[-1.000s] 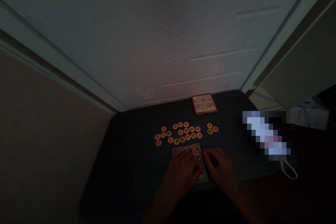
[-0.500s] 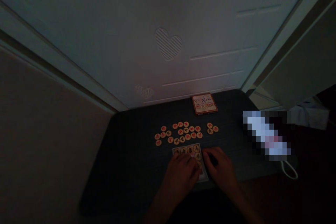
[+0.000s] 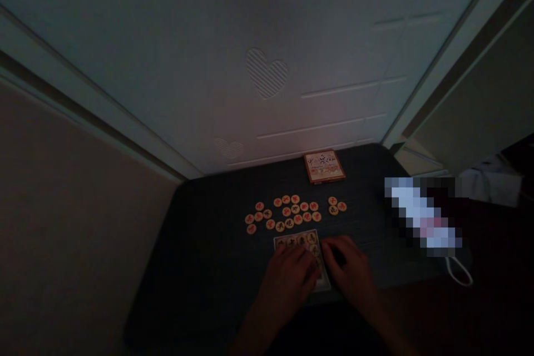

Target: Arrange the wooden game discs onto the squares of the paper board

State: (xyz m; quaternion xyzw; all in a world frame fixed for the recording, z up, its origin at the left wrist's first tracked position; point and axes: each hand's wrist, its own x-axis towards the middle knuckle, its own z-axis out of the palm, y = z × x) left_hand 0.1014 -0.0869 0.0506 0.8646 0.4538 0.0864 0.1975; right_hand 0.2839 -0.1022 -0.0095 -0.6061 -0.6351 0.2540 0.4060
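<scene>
The left hand (image 3: 292,270) has shifted only slightly, baring a little more of the black-marked xiangqi pieces (image 3: 302,241) in the shallow tray (image 3: 324,283) beneath it. The loose xiangqi pieces (image 3: 295,208) beyond lie as before, so none has newly joined them. The right hand (image 3: 348,261) curls loosely beside the tray; whether either grips a piece, I cannot tell

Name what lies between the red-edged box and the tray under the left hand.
In the head view, loose round pieces with red or black characters lie on the dark table between the box and the tray.
</scene>
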